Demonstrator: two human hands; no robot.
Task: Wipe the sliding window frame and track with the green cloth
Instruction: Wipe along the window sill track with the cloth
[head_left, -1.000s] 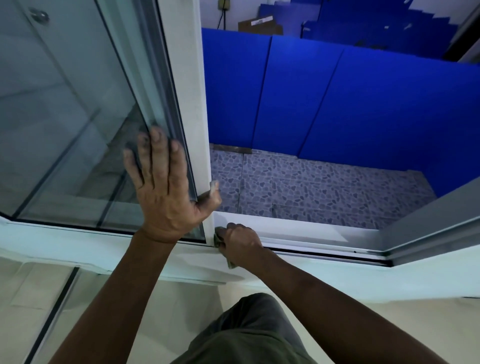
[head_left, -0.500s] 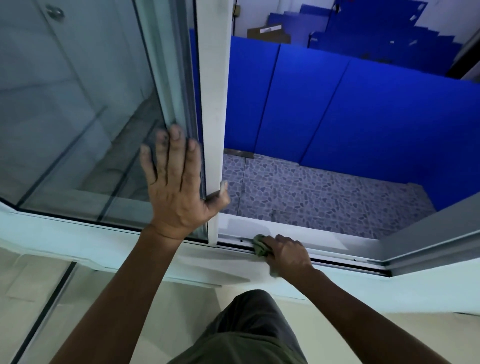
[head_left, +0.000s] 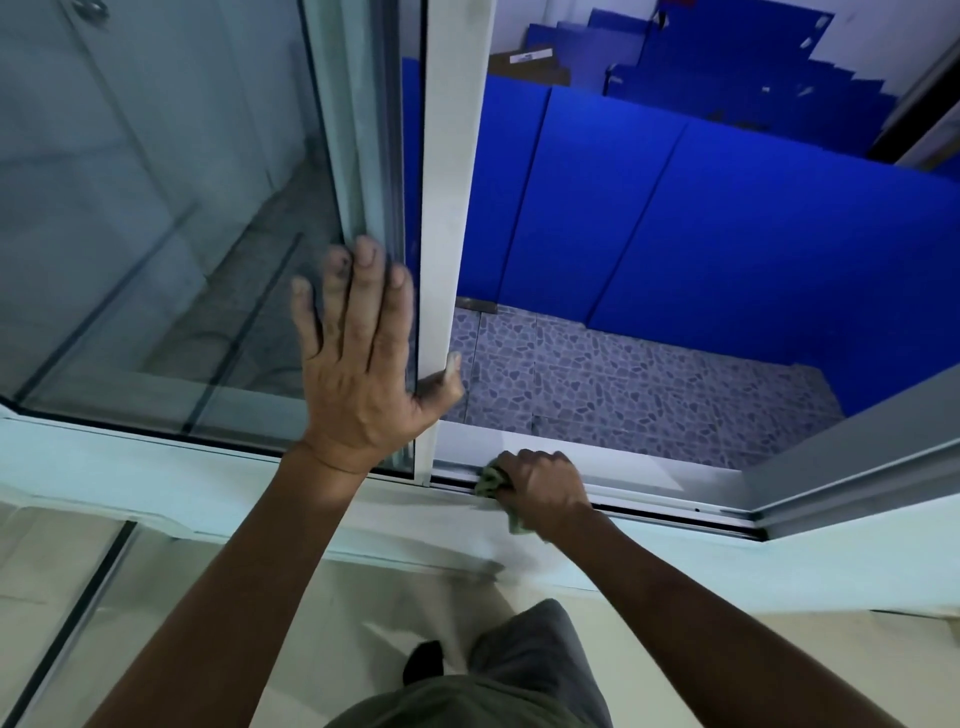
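Observation:
The sliding window's white upright frame (head_left: 451, 171) stands at centre, with the glass pane (head_left: 156, 208) to its left. My left hand (head_left: 363, 358) lies flat on the glass, fingers spread, thumb hooked round the upright's edge. The bottom track (head_left: 670, 506) runs to the right from the upright's foot. My right hand (head_left: 543, 486) is closed on the bunched green cloth (head_left: 491, 480) and presses it into the track just right of the upright. A tail of cloth hangs below the hand.
Through the open window lie a pebble-patterned tiled floor (head_left: 623, 384) and blue panels (head_left: 727, 228) beyond. A grey frame rail (head_left: 857, 457) angles up at the right. The white sill (head_left: 156, 467) runs below the glass. My dark trousers (head_left: 519, 675) show at the bottom.
My right hand with the cloth has slid to the right along the track, away from the upright's foot. My left hand has stayed on the glass and upright. The camera has shifted.

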